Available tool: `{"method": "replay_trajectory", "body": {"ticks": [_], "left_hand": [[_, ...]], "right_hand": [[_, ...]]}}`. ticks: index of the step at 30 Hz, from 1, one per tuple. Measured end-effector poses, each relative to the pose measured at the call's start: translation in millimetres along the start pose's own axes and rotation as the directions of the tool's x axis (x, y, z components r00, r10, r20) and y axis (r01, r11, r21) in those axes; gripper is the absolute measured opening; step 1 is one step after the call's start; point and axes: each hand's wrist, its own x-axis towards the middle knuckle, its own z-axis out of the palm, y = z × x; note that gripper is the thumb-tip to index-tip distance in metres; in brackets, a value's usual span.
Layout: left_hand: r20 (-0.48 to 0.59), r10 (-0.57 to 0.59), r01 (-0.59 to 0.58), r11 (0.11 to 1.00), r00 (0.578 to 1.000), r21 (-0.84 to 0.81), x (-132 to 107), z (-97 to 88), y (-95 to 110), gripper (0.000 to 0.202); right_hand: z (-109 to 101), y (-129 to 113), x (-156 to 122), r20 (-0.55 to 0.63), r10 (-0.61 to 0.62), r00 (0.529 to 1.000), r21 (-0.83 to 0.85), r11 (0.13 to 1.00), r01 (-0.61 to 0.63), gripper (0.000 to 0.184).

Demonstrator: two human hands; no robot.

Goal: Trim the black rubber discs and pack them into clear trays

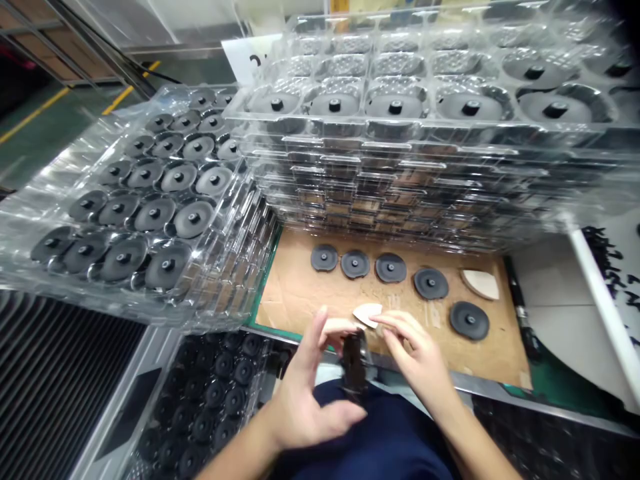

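My left hand (pixel 305 387) is curled around a black disc (pixel 354 360) held on edge just in front of my body. My right hand (pixel 417 357) pinches a small white wedge-shaped pad (pixel 367 313) against the top of that disc. Both hands hover over the near edge of a brown cardboard mat (pixel 295 293). On the mat lie several loose black discs (pixel 391 267) in a row, plus a second white wedge (pixel 481 283) at the right.
A tall stack of clear plastic trays (pixel 425 180) holding black discs stands behind the mat. Another tray stack (pixel 145 220) sits at the left. A bin of black discs (pixel 210 400) is below left. A white tray edge (pixel 595 287) lies at the right.
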Motion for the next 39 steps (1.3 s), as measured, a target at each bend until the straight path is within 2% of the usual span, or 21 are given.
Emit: {"method": "replay_trajectory", "body": {"ticks": [2,4,7,11,13,15,18,20,24,28,30,33,39], "left_hand": [[0.082,0.146,-0.166,0.917,0.986,0.364,0,-3.2,1,0.104],[0.164,0.210,-0.265,0.816,0.964,0.514,1,-4.3,3,0.112],[0.173,0.179,-0.246,0.784,0.969,0.569,-1,-1.8,9,0.113],[0.124,0.095,-0.149,0.815,0.988,0.561,-9,3.4,13,0.110],[0.123,0.109,-0.159,0.819,0.986,0.551,-15,4.8,15,0.109],[0.112,0.113,-0.156,0.827,0.987,0.539,-19,5.7,16,0.108],[0.107,0.085,-0.129,0.850,0.991,0.510,-23,8.5,21,0.105],[0.120,0.018,-0.076,0.865,0.993,0.497,-25,12.0,24,0.102],[0.162,-0.136,0.054,0.902,0.977,0.429,-27,21.3,26,0.102],[0.226,-0.236,0.168,0.944,0.945,0.284,-28,30.5,27,0.109],[0.267,-0.290,0.229,0.944,0.919,0.238,-27,34.1,28,0.111],[0.314,-0.349,0.292,0.932,0.883,0.215,-24,37.4,30,0.113],[0.347,-0.388,0.311,0.915,0.854,0.256,-21,38.4,32,0.115]], "right_hand": [[1,0,-8,-0.019,0.018,1.000,-0.027,0.999,-0.018,0.024],[-2,-2,-17,-0.042,0.030,0.999,-0.050,0.998,-0.032,0.031],[-11,-10,-27,-0.051,0.012,0.999,-0.070,0.997,-0.016,0.036],[-27,-28,-36,-0.008,-0.145,0.989,-0.081,0.986,0.144,0.040],[-33,-37,-41,0.038,-0.224,0.974,-0.045,0.973,0.226,0.045],[-37,-47,-47,0.062,-0.244,0.968,0.040,0.970,0.242,0.046],[-41,-62,-54,0.035,-0.134,0.990,0.220,0.968,0.123,0.038],[-45,-72,-54,0.107,-0.032,0.994,0.316,0.949,-0.004,0.030],[-56,-85,-47,0.379,0.038,0.925,0.389,0.900,-0.197,0.020],[-66,-86,-46,0.520,0.089,0.850,0.442,0.823,-0.356,0.019],[-69,-84,-48,0.565,0.094,0.820,0.485,0.766,-0.422,0.017],[-71,-83,-51,0.594,0.090,0.800,0.541,0.691,-0.480,0.012],[-68,-81,-55,0.632,0.074,0.771,0.621,0.546,-0.562,0.010]]}}
